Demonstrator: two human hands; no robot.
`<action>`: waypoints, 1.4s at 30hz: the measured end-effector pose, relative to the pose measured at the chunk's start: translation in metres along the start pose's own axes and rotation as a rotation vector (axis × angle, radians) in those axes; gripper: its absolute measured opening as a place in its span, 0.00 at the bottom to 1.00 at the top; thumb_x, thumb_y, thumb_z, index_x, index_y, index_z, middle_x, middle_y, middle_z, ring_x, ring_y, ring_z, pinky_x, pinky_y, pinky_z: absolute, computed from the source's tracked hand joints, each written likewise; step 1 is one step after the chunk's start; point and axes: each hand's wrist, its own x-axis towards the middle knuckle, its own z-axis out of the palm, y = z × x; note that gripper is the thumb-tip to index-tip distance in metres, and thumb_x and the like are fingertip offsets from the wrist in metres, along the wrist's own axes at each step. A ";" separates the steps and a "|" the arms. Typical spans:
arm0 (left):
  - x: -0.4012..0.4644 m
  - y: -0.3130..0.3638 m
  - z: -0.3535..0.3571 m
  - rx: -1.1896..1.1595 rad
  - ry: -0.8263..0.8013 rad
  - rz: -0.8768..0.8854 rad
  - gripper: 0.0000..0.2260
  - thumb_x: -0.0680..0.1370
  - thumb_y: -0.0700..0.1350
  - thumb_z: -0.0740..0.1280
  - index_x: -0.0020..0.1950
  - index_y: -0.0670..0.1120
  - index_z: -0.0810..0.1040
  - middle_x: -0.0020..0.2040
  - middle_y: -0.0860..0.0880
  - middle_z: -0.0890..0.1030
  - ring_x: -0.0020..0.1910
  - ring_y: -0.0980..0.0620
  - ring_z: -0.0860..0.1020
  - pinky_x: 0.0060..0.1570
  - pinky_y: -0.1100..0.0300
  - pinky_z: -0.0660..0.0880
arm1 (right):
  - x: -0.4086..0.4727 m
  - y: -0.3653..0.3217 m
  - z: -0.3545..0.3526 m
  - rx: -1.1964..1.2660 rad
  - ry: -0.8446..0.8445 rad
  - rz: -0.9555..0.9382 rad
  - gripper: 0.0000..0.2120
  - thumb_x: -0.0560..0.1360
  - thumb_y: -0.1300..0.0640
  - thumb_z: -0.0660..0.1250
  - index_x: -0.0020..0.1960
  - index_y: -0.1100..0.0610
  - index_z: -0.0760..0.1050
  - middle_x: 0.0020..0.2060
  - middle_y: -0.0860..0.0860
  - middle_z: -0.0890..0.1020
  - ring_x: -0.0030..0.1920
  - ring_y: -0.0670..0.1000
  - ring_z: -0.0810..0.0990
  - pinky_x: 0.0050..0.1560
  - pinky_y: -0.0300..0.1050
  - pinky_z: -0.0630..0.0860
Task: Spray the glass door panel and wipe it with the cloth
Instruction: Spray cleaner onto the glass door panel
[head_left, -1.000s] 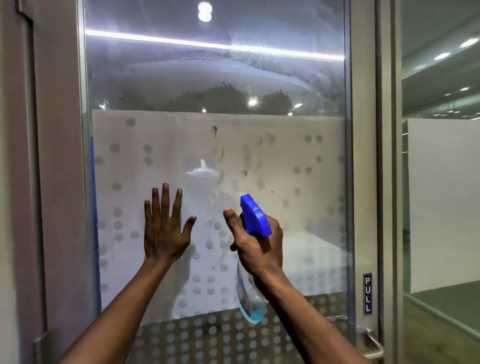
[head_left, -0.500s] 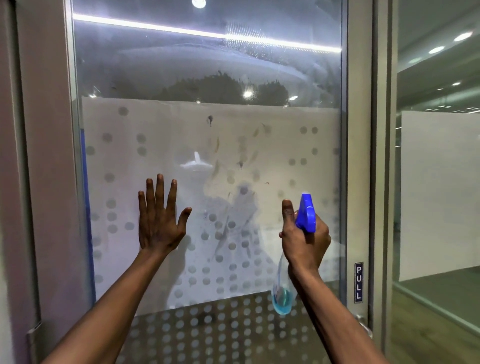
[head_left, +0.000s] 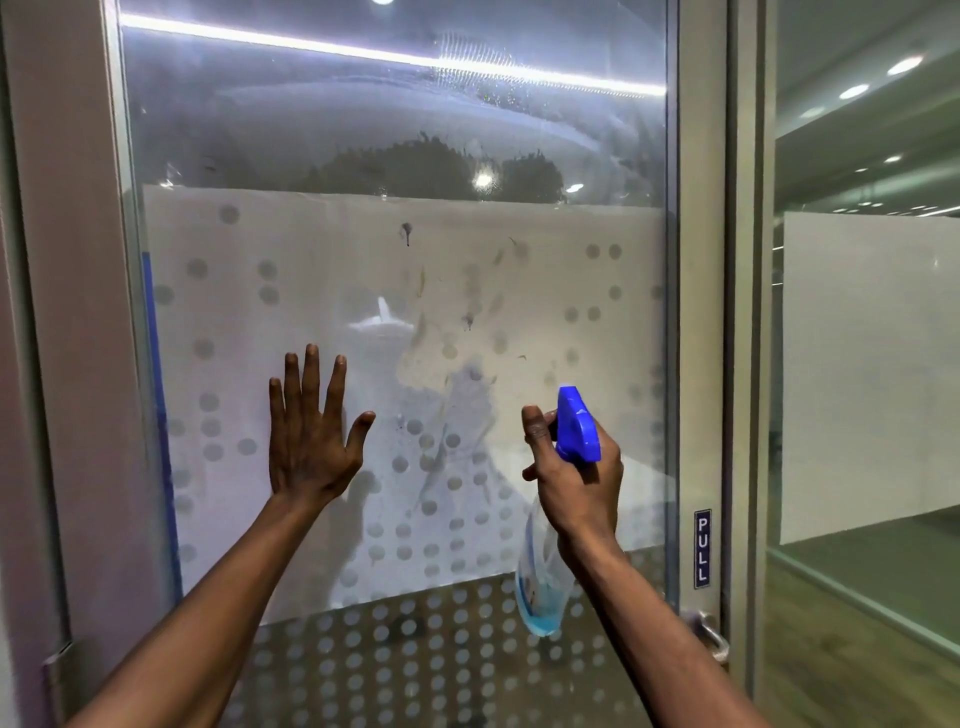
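Observation:
The glass door panel fills the view, frosted with a dot pattern across its middle and smeared with dark streaks and a damp patch near the centre. My left hand lies flat against the glass, fingers spread, holding nothing. My right hand grips a clear spray bottle with a blue trigger head pointed at the glass, a little blue liquid at its bottom. No cloth is in view.
The grey door frame runs down the right of the panel, with a "PULL" label and a metal handle low on it. A second glass wall stands further right. A wide frame post stands on the left.
My right hand carried the spray bottle from the panel's centre to its right side, then shifted slightly back left. My left hand stayed flat on the glass.

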 end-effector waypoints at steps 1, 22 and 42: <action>-0.001 0.000 0.000 0.001 -0.004 0.002 0.35 0.81 0.62 0.53 0.84 0.49 0.48 0.85 0.43 0.44 0.84 0.41 0.43 0.81 0.39 0.46 | -0.005 -0.001 0.000 0.029 -0.026 0.018 0.15 0.76 0.47 0.75 0.42 0.57 0.78 0.38 0.64 0.79 0.37 0.68 0.80 0.31 0.37 0.78; -0.130 0.154 -0.017 -0.678 -0.044 -0.028 0.30 0.83 0.61 0.50 0.80 0.45 0.64 0.82 0.50 0.61 0.84 0.45 0.49 0.81 0.42 0.54 | -0.031 0.008 -0.006 0.224 -0.215 0.317 0.22 0.78 0.45 0.71 0.65 0.57 0.79 0.42 0.49 0.88 0.27 0.50 0.77 0.36 0.35 0.78; -0.232 0.270 0.004 -1.262 -0.448 -0.479 0.38 0.76 0.75 0.40 0.37 0.47 0.75 0.30 0.51 0.79 0.29 0.56 0.74 0.31 0.65 0.62 | -0.059 0.056 -0.110 0.041 -0.151 0.319 0.17 0.73 0.49 0.77 0.59 0.54 0.82 0.54 0.52 0.88 0.58 0.57 0.85 0.62 0.48 0.81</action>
